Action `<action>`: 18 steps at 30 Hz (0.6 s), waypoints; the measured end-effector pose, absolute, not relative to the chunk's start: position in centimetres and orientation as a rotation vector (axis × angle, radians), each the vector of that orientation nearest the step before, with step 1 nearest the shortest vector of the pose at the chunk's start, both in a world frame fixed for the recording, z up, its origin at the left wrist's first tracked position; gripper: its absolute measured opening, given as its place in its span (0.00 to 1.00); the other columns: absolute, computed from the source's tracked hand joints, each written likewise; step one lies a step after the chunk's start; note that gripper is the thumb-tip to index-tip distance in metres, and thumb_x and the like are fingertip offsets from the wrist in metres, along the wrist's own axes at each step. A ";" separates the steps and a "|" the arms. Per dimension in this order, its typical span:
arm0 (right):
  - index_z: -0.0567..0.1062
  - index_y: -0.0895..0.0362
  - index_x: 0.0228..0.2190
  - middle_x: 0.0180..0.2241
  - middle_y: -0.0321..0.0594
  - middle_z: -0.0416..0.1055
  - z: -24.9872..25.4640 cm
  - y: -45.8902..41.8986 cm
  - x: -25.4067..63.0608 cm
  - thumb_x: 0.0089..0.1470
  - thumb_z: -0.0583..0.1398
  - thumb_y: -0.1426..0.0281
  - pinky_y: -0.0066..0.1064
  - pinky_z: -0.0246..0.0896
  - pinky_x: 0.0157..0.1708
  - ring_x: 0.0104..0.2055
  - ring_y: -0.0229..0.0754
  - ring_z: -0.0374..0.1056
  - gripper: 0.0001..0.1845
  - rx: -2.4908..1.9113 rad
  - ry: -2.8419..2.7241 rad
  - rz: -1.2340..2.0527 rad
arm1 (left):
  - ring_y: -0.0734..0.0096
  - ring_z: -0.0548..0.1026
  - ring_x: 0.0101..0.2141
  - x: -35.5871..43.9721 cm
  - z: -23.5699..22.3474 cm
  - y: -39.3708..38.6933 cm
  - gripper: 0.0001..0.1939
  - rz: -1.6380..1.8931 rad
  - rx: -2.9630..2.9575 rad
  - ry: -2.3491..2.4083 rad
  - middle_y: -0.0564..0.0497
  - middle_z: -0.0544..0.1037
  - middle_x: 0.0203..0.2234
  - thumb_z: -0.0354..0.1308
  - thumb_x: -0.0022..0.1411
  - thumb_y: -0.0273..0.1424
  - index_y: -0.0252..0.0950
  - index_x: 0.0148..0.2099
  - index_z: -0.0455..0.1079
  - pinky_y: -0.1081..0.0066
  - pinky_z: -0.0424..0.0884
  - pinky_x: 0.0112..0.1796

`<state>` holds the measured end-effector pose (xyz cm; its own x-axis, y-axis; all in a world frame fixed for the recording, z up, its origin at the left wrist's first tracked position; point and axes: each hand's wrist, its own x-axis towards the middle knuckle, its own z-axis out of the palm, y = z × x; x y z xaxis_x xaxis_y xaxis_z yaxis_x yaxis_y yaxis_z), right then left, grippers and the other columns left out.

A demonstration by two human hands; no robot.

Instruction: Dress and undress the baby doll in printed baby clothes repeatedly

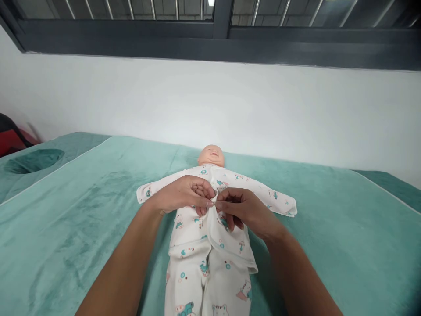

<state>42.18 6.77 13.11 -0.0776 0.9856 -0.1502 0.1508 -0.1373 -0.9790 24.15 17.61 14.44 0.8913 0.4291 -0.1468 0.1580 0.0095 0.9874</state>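
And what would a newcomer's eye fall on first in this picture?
Probably the doll, lying face up in a white printed shirt in the middle of the green cover. Next, the left hand and right hand, whose fingers pinch the shirt's front. Above the white wall, a dark window frame spans the top.

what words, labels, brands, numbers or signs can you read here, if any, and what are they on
None can be read.
White top and trousers: small printed pictures and dots, no legible lettering; the tiniest prints are too small to tell.
Left hand and right hand hide part of the top.
Green cover, wall: no text seen.
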 end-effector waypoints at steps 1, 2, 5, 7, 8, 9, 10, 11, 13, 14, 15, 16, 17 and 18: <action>0.74 0.58 0.27 0.13 0.32 0.65 13.1 6.8 42.2 0.52 0.61 0.63 0.22 0.49 0.14 0.15 0.32 0.60 0.10 -1.380 -1.313 1.310 | 0.75 0.73 0.23 24.2 14.4 17.6 0.09 0.226 1.561 0.477 0.53 0.75 0.21 0.65 0.52 0.32 0.34 0.34 0.72 0.72 0.72 0.28; 0.74 0.58 0.27 0.13 0.32 0.66 13.1 6.8 42.2 0.52 0.61 0.64 0.22 0.49 0.14 0.15 0.32 0.60 0.10 -1.377 -1.315 1.309 | 0.75 0.73 0.23 24.2 14.4 17.7 0.09 0.228 1.556 0.477 0.53 0.75 0.21 0.66 0.51 0.31 0.33 0.34 0.72 0.73 0.72 0.28; 0.74 0.58 0.28 0.13 0.32 0.66 13.1 6.8 42.1 0.52 0.61 0.64 0.22 0.49 0.14 0.14 0.31 0.59 0.10 -1.371 -1.321 1.315 | 0.76 0.73 0.23 24.1 14.2 17.9 0.08 0.234 1.540 0.467 0.53 0.75 0.21 0.66 0.50 0.30 0.33 0.34 0.73 0.74 0.72 0.27; 0.74 0.58 0.28 0.13 0.32 0.66 13.0 6.8 42.1 0.52 0.61 0.63 0.22 0.49 0.14 0.14 0.31 0.57 0.10 -1.372 -1.320 1.313 | 0.76 0.73 0.23 24.1 14.0 18.0 0.08 0.237 1.531 0.457 0.53 0.75 0.21 0.67 0.50 0.30 0.33 0.34 0.73 0.74 0.72 0.27; 0.74 0.58 0.28 0.12 0.32 0.66 12.9 6.9 42.0 0.52 0.61 0.63 0.22 0.49 0.14 0.13 0.31 0.57 0.10 -1.379 -1.313 1.304 | 0.76 0.73 0.23 24.1 13.9 18.1 0.08 0.240 1.526 0.453 0.53 0.75 0.21 0.67 0.50 0.30 0.33 0.34 0.74 0.74 0.72 0.27; 0.74 0.58 0.28 0.12 0.32 0.66 12.8 6.9 42.0 0.52 0.61 0.62 0.22 0.48 0.13 0.13 0.31 0.56 0.11 -1.388 -1.302 1.292 | 0.76 0.74 0.23 24.1 13.8 18.1 0.08 0.245 1.522 0.454 0.52 0.75 0.21 0.67 0.50 0.30 0.33 0.34 0.74 0.74 0.72 0.27; 0.74 0.58 0.28 0.12 0.32 0.65 12.7 7.0 42.0 0.52 0.61 0.62 0.23 0.48 0.13 0.13 0.31 0.56 0.11 -1.398 -1.286 1.281 | 0.75 0.74 0.23 24.1 13.7 18.1 0.09 0.253 1.519 0.458 0.52 0.76 0.21 0.67 0.50 0.30 0.33 0.34 0.74 0.73 0.73 0.27; 0.73 0.57 0.27 0.12 0.31 0.65 12.6 7.0 41.9 0.52 0.62 0.61 0.23 0.47 0.13 0.12 0.31 0.56 0.12 -1.408 -1.268 1.269 | 0.75 0.74 0.23 24.1 13.6 18.1 0.09 0.265 1.518 0.466 0.52 0.76 0.22 0.67 0.51 0.30 0.33 0.34 0.74 0.73 0.73 0.28; 0.73 0.57 0.28 0.11 0.31 0.65 12.5 7.1 41.9 0.52 0.62 0.60 0.23 0.47 0.13 0.12 0.32 0.57 0.12 -1.417 -1.239 1.254 | 0.74 0.75 0.23 24.0 13.5 17.9 0.09 0.308 1.527 0.491 0.51 0.76 0.22 0.67 0.51 0.32 0.33 0.34 0.74 0.72 0.74 0.28; 0.73 0.57 0.28 0.11 0.31 0.65 12.4 7.1 41.9 0.52 0.62 0.60 0.23 0.47 0.13 0.13 0.32 0.58 0.12 -1.417 -1.232 1.252 | 0.74 0.75 0.23 24.0 13.5 17.7 0.09 0.330 1.536 0.504 0.51 0.76 0.23 0.66 0.51 0.32 0.33 0.34 0.75 0.72 0.75 0.28; 0.73 0.57 0.28 0.11 0.32 0.65 12.4 7.1 41.9 0.52 0.62 0.60 0.23 0.48 0.13 0.13 0.32 0.58 0.13 -1.417 -1.230 1.251 | 0.74 0.75 0.23 24.1 13.5 17.6 0.09 0.350 1.547 0.515 0.51 0.76 0.23 0.66 0.52 0.33 0.33 0.34 0.75 0.72 0.75 0.28; 0.73 0.57 0.28 0.11 0.32 0.65 12.4 7.1 41.9 0.52 0.62 0.60 0.23 0.48 0.13 0.13 0.32 0.58 0.13 -1.418 -1.230 1.250 | 0.74 0.75 0.23 24.1 13.5 17.4 0.09 0.369 1.557 0.522 0.51 0.76 0.22 0.66 0.53 0.33 0.33 0.34 0.75 0.72 0.75 0.28; 0.73 0.57 0.27 0.11 0.32 0.65 12.4 7.1 41.9 0.52 0.62 0.60 0.23 0.48 0.13 0.13 0.32 0.58 0.13 -1.419 -1.230 1.252 | 0.74 0.75 0.23 24.1 13.5 17.3 0.08 0.385 1.564 0.521 0.51 0.76 0.23 0.65 0.53 0.32 0.33 0.34 0.75 0.71 0.76 0.28; 0.73 0.57 0.27 0.12 0.32 0.65 12.4 7.1 41.9 0.51 0.62 0.60 0.23 0.48 0.13 0.13 0.32 0.58 0.13 -1.422 -1.230 1.252 | 0.74 0.75 0.23 24.1 13.5 17.2 0.08 0.403 1.568 0.514 0.51 0.76 0.24 0.65 0.53 0.32 0.33 0.34 0.75 0.71 0.76 0.28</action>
